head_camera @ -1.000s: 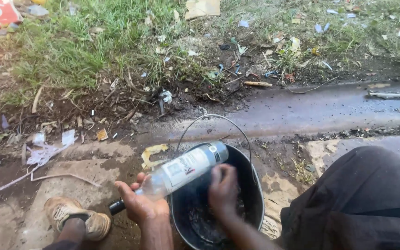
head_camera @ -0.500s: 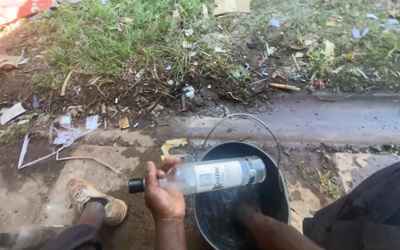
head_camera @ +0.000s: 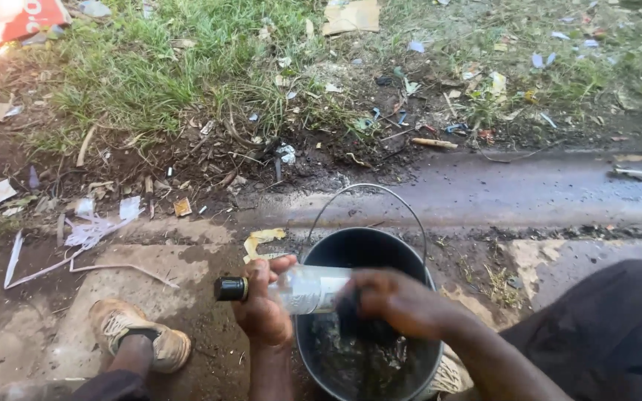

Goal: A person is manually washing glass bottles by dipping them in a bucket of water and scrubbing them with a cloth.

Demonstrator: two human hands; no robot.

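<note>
A clear glass bottle [head_camera: 307, 289] with a black cap and a pale label lies level over the rim of a black bucket [head_camera: 417, 356]. My left hand [head_camera: 263, 310] is wrapped around its neck end, just behind the cap. My right hand [head_camera: 399, 301] covers the bottle's body over the bucket, holding something dark against it; what that is I cannot make out. Dark wet water and bits show inside the bucket. The bucket's wire handle [head_camera: 369, 189] stands upright above it.
My left foot in a worn tan shoe [head_camera: 139, 334] rests on bare concrete at the lower left. Beyond the bucket runs a wet muddy strip [head_camera: 529, 189], then littered grass [head_camera: 157, 67] with paper scraps. Dark trousers [head_camera: 603, 334] fill the lower right.
My right hand has come up out of the bucket onto the bottle's body. The bottle has dropped lower, down to the bucket's rim, with the left hand still at its neck.
</note>
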